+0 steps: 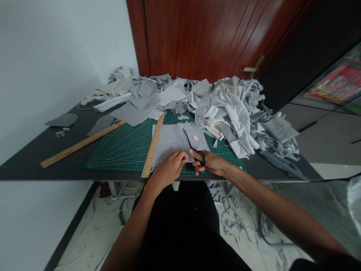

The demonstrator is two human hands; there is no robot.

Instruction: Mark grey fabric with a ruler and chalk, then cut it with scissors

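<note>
A piece of grey fabric (169, 139) lies flat on the green cutting mat (113, 150) in front of me. My right hand (207, 161) is closed around the black handles of a pair of scissors (188, 140), whose blades point away from me over the fabric. My left hand (175, 163) is closed at the fabric's near edge, its fingertips pinched close to the scissors; the fingers seem to grip that edge. On the fabric, right of the blades, sits a small pink piece (195, 138). A wooden ruler (153, 146) lies along the fabric's left side.
A second wooden ruler (81, 145) lies slanted at the left of the dark table (28, 162). Grey and white fabric scraps (231, 109) are heaped along the back and right. Behind stands a brown door (197, 37). Offcuts (237, 222) litter the floor.
</note>
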